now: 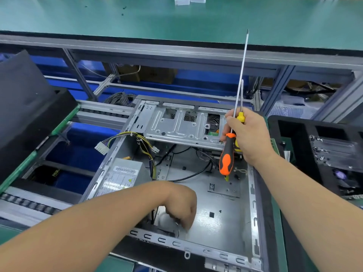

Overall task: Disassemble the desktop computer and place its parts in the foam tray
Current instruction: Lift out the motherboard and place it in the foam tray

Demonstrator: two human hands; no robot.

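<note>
Yellow screwdriver (240, 119) half-hidden in right hand (248, 134)

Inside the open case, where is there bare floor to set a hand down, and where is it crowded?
Bare metal floor lies between the left hand, the right wall and the small bracket. It is crowded at the back left: power supply, its cable bundle and black cables under the drive cage. The right hand holds two screwdrivers there.

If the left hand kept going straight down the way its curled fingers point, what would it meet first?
Most likely the bare metal floor of the computer case. The left hand hangs with its fingers pointing down near the case's near rim. Whether they already touch it is unclear.
</note>
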